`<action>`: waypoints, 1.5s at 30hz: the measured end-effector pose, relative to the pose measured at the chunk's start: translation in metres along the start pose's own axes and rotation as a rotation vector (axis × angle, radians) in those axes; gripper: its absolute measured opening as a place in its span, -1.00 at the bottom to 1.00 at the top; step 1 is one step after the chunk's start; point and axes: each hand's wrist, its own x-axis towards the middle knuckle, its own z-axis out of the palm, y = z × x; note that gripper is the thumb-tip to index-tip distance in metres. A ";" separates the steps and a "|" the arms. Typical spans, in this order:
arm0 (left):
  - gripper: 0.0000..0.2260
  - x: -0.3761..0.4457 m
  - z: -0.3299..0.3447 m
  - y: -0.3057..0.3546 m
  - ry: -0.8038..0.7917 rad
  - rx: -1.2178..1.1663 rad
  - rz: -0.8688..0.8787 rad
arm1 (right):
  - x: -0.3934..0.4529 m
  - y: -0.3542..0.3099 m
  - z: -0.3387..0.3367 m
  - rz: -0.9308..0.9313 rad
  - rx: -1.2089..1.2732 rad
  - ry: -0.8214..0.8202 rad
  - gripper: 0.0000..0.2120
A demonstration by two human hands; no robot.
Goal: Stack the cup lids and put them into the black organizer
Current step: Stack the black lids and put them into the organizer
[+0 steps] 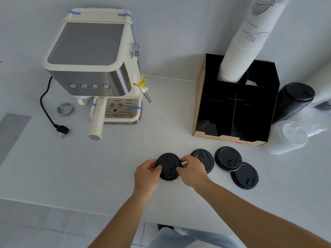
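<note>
A black cup lid (168, 164) lies on the white counter, and it looks like a low stack of lids. My left hand (147, 173) grips its left edge and my right hand (192, 170) pinches its right edge. Three more black lids lie to the right: one (206, 158) partly behind my right hand, one (228, 158) further right, one (244, 176) nearest the counter's front, overlapped by the lid above it. The black organizer (234, 111) stands behind them, its front compartments empty.
A tall stack of white paper cups (240, 51) leans out of the organizer's back compartment. A sleeve of black lids (292, 102) and clear plastic lids (288, 138) lie to its right. A cream coffee machine (95, 68), its power plug (61, 130) and a small metal filter basket (65, 108) sit at left.
</note>
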 end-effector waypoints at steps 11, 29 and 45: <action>-0.57 -0.009 -0.011 0.008 -0.163 -0.223 -0.108 | -0.019 -0.001 -0.024 -0.221 -0.043 0.013 -0.66; -0.82 -0.019 0.020 0.054 -0.395 0.049 0.171 | -0.036 0.011 -0.115 -0.292 -0.079 0.098 -0.74; -0.77 -0.043 0.064 0.031 -0.271 -0.062 -0.043 | -0.032 0.077 -0.084 0.035 0.312 0.097 -0.69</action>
